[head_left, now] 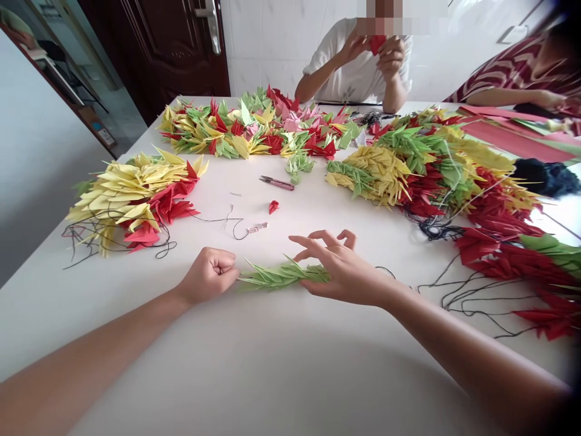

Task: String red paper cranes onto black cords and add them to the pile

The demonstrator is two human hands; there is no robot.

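Observation:
A short string of green folded paper cranes [276, 275] lies across the near part of the white table, in front of me. My left hand [209, 275] is closed in a fist at its left end, pinching the thin cord that comes out there. Around the right end, my right hand [333, 260] has its thumb below and index finger above the green cranes, with the other fingers raised. Beyond my hands are a single small red folded paper piece [273, 207], thread snips [276, 182] and a small printed tag [258, 228] on a black cord.
Yellow and red crane strings [131, 194] lie at left, a long mixed row [249, 127] at the back. More crane bundles [376, 172] with loose black cords [472, 297] fill the right. Across the table one person [349, 66] holds red paper; another [503, 72] sits at right.

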